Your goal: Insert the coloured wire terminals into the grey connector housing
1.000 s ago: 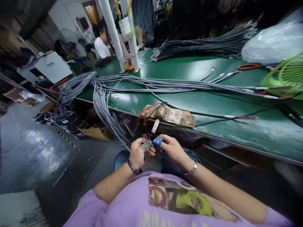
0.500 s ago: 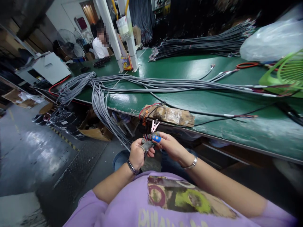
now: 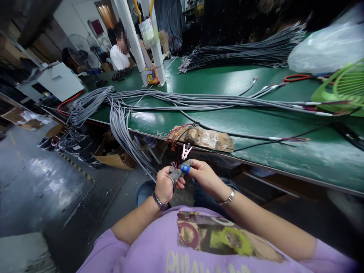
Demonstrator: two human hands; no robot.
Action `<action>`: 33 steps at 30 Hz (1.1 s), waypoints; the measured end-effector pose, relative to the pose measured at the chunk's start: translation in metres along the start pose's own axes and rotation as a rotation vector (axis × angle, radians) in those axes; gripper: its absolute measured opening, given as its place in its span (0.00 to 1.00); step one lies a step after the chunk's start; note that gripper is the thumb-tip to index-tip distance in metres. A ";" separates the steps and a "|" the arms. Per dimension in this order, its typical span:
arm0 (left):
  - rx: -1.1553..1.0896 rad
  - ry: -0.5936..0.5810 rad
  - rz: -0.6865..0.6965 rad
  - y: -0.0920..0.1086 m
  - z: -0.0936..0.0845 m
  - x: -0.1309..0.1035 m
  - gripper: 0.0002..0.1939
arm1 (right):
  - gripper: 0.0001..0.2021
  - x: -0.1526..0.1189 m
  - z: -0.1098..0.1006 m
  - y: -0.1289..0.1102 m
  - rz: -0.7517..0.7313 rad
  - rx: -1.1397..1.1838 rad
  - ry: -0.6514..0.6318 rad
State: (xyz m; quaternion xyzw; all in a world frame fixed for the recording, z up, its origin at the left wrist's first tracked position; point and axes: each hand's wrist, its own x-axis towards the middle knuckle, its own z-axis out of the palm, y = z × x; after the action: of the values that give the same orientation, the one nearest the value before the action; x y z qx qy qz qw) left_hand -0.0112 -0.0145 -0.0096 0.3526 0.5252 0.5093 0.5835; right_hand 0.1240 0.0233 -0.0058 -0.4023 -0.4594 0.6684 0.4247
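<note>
just off the green bench (image 3: 250,122), our left hand (image 3: 167,182) pinches coloured wires (image 3: 174,164); whether our right hand (image 3: 200,172), close beside, grips any, we cannot tell. their ends already stand exposed, yet the handling looks unfinished.

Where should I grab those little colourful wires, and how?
Probably pinch the colourful wires near their tips, coming down from above. The thin tips poke up and spread apart, while the left hand covers their lower part. The right hand is close on the right side, so above looks freer.
</note>
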 end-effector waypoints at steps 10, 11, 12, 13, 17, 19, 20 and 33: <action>-0.042 0.022 0.023 0.005 -0.004 0.004 0.16 | 0.17 -0.003 0.000 0.010 -0.009 0.094 0.040; -0.051 0.009 0.017 0.008 -0.005 0.005 0.16 | 0.17 -0.001 -0.003 0.011 0.013 0.163 0.041; -0.059 -0.010 0.006 0.010 -0.006 0.006 0.16 | 0.18 0.003 -0.006 0.012 0.040 0.237 0.048; -0.068 -0.031 -0.006 0.013 -0.006 0.007 0.15 | 0.18 0.006 -0.010 0.012 0.071 0.309 0.064; -0.103 -0.107 -0.047 0.020 -0.006 0.012 0.14 | 0.17 0.025 -0.022 0.008 0.195 0.466 0.051; -0.114 -0.139 -0.062 0.023 -0.004 0.014 0.14 | 0.17 0.033 -0.023 0.005 0.208 0.492 -0.030; -0.113 -0.158 -0.071 0.024 -0.003 0.016 0.14 | 0.17 0.035 -0.022 0.004 0.195 0.503 -0.073; -0.090 -0.193 -0.134 0.023 0.001 0.026 0.14 | 0.18 0.046 -0.005 0.007 0.131 0.657 -0.085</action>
State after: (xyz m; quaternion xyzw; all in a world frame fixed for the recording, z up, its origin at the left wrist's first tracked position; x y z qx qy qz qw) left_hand -0.0169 0.0159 0.0062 0.3372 0.4657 0.4560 0.6793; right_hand 0.1127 0.0661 -0.0203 -0.2444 -0.2097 0.8228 0.4683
